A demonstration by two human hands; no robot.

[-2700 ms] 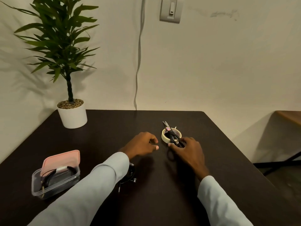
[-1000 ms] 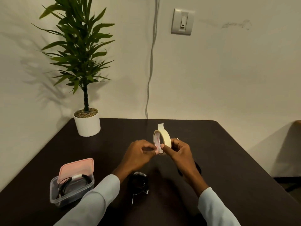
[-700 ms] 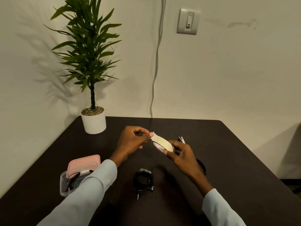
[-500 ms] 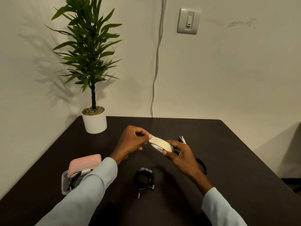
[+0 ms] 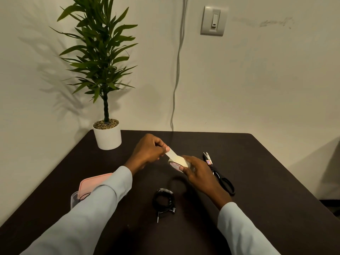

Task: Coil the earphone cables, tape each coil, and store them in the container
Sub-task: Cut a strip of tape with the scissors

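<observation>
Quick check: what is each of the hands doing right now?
Left hand: closed, pinching the free end of the tape strip.
Right hand: closed, holding the tape roll.

Single head-worn wide-angle view, looking forward and down from above the near edge of the dark table. It faces the far wall. Both sleeves enter from the bottom, close to the lens. No second view.
</observation>
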